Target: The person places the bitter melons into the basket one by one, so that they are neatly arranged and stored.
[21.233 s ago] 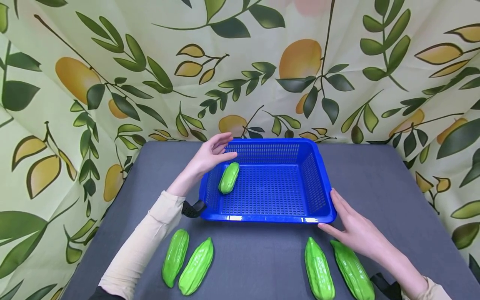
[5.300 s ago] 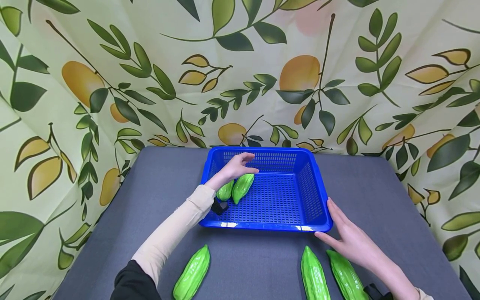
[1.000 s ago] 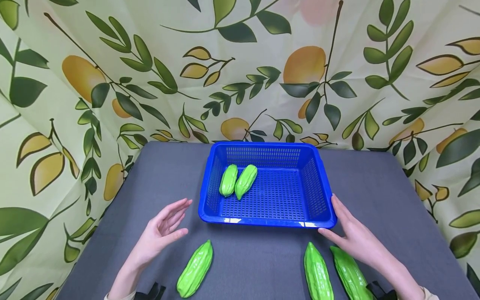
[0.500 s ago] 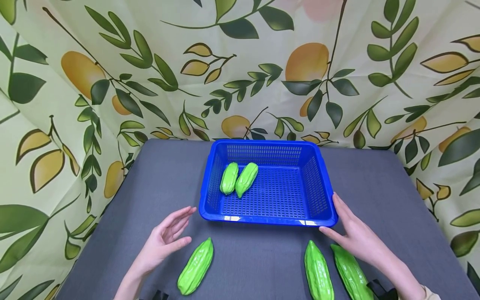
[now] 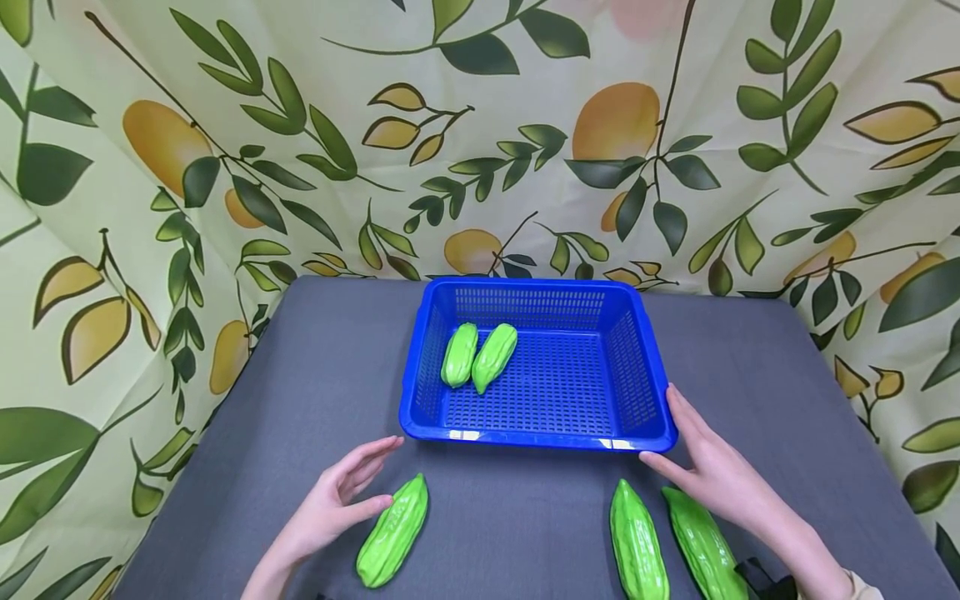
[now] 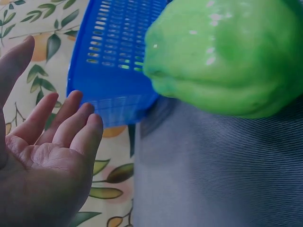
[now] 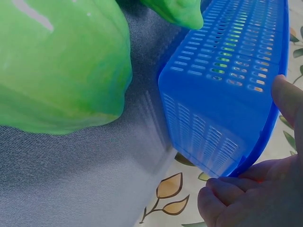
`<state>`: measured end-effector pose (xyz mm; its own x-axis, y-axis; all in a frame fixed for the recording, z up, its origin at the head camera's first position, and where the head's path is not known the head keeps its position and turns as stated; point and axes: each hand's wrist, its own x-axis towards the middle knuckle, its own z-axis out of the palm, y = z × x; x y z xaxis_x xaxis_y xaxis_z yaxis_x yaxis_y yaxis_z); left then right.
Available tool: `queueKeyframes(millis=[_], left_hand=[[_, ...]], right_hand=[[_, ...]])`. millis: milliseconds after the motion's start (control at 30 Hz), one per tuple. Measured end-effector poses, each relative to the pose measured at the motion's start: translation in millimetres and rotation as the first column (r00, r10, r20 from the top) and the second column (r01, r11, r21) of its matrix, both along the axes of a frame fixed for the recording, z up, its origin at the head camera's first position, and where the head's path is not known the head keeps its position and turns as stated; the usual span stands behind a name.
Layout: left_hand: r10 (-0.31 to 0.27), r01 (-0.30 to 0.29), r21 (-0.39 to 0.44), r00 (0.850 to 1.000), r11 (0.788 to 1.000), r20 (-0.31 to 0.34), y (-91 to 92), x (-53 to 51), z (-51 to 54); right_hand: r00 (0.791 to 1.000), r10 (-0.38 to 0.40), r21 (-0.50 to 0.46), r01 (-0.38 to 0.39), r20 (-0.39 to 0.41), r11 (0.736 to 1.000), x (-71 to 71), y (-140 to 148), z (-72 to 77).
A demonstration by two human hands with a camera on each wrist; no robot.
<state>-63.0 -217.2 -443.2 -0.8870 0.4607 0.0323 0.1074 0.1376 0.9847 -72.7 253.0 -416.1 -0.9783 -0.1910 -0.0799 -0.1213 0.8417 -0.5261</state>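
Note:
My left hand (image 5: 333,502), fingers apart, hovers at the near left over a glossy green bitter melon (image 5: 393,533). Its thumb overlaps the melon's upper end in the head view; in the left wrist view the hand (image 6: 57,142) holds nothing and shows a gap to the melon (image 6: 222,56). My right hand (image 5: 720,467) rests against the near right corner of the blue plastic basket (image 5: 536,439), thumb at the front rim and straight fingers along the right side. Two bitter melons, one left (image 5: 459,356) and one right (image 5: 494,357), lie side by side in the basket's left part.
Two more bitter melons, one (image 5: 637,540) nearer the middle and one (image 5: 703,542) partly under the right wrist, lie in front of the basket. The grey table (image 5: 330,358) ends at a leaf-and-fruit patterned cloth (image 5: 495,125) behind and at the sides.
Earlier the left hand was over the basket by the second melon; it came back to the table's near left. In the last second it moved right, towards the front left melon. The right hand stays put.

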Motion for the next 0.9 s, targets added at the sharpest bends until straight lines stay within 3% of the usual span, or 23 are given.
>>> queueKeyframes(millis=[233,667,900], left_hand=[[-0.048,0.049,0.041,0.999,0.998,-0.012,2.7,5.1,-10.7],[-0.011,0.009,0.019,0.999,1.000,0.053,7.2,17.5,-20.7],[-0.025,0.023,0.035,0.998,0.999,0.066,7.3,21.9,-25.1]], right_hand=[[1.000,-0.003,0.003,0.003,0.011,1.000,-0.3,0,0.8],[1.000,0.004,-0.009,-0.004,0.003,1.000,-0.2,-1,0.7],[1.000,0.003,-0.007,-0.003,0.005,1.000,-0.5,-1,1.6]])
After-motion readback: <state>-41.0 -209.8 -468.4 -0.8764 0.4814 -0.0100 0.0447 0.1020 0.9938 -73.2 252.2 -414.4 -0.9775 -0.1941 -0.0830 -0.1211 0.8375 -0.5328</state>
